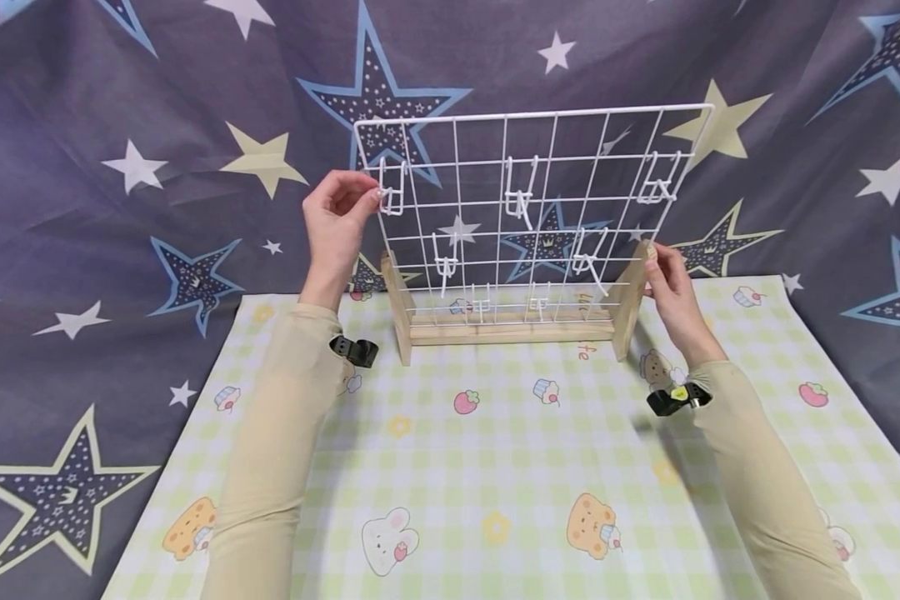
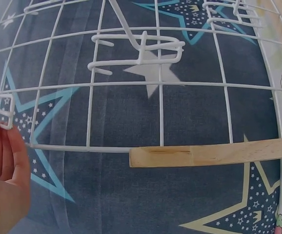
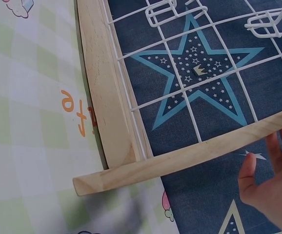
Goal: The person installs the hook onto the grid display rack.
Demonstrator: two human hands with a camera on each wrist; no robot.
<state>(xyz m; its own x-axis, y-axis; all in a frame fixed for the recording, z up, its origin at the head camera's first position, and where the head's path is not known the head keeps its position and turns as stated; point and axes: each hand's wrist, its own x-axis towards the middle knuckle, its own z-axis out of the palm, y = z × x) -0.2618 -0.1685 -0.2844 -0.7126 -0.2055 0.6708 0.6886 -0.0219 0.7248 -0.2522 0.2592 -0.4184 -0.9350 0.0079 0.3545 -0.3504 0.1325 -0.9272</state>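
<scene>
A white wire grid panel (image 1: pixel 480 202) stands upright in a wooden stand (image 1: pixel 510 334) with two side posts. Several white wire hooks hang on the grid, one of them a middle hook (image 1: pixel 520 200) in the upper row. At the grid's upper left, my left hand (image 1: pixel 339 212) pinches the end of a white hook (image 1: pixel 392 200); fingertips meet this hook low at the left edge of the left wrist view. My right hand (image 1: pixel 675 287) holds the right wooden post (image 1: pixel 630 292) near its top. Fingers pass behind that post (image 3: pixel 194 158) in the right wrist view, partly hidden.
A green-and-white checked tablecloth (image 1: pixel 450 467) with cartoon prints covers the table. Directly behind the grid hangs a dark curtain (image 1: pixel 195 125) patterned with stars. Lower on the grid are more hooks, including a right one (image 1: pixel 587 262) and a left one (image 1: pixel 446 265).
</scene>
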